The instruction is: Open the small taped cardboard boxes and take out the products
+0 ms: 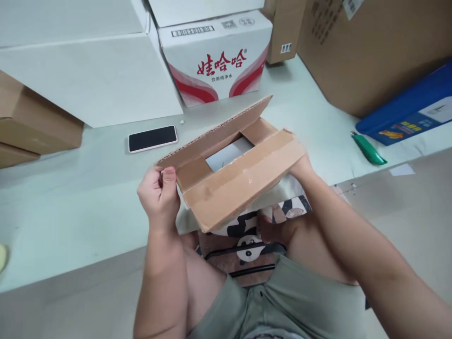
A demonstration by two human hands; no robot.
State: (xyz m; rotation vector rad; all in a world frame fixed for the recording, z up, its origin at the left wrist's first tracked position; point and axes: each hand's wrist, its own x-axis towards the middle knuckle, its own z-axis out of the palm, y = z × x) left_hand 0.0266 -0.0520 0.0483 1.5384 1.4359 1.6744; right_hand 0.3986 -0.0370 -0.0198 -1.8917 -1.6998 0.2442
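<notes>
Between my two hands a brown cardboard box is held tilted above the table's front edge. Its long top flaps stand apart, and through the gap a pale, flat-looking item shows inside; its kind I cannot make out. My left hand is closed on the box's left end, with the thumb up by the far flap. At the right end my right hand grips the box, its fingers mostly hidden behind the cardboard.
On the pale table lie a smartphone and a green-handled cutter. A white-and-red water carton, large white boxes, brown cartons and a blue box stand along the back and sides. A panda-patterned thing is below.
</notes>
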